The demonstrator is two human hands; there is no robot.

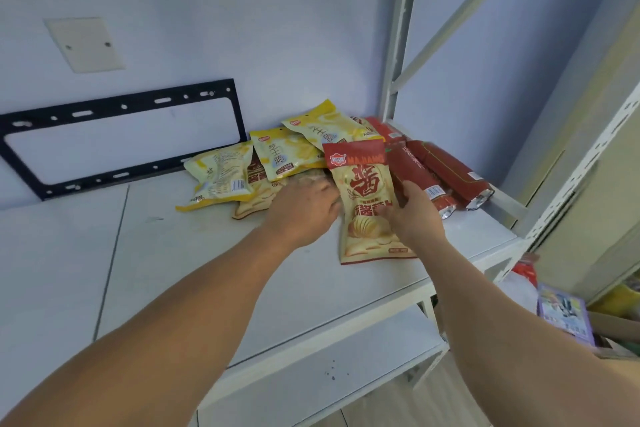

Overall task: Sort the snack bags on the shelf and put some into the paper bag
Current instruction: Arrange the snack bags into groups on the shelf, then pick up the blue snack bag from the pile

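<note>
A cream snack bag with a red top (363, 184) stands tilted on the white shelf (207, 253). My right hand (414, 215) grips its right edge, thumb across the front. My left hand (301, 208) reaches flat over another cream bag (258, 198) lying under the pile, fingers touching it beside the held bag. Three yellow snack bags (221, 173), (282, 152), (325, 125) lie behind, overlapping. Several dark red bags (446, 173) lie at the right end of the shelf. No paper bag shows.
A black metal bracket (117, 142) leans against the wall at the left. White shelf uprights (398, 45) stand at the right. A lower shelf (329, 374) sits beneath. Boxes and packets (564, 312) lie on the floor at the lower right.
</note>
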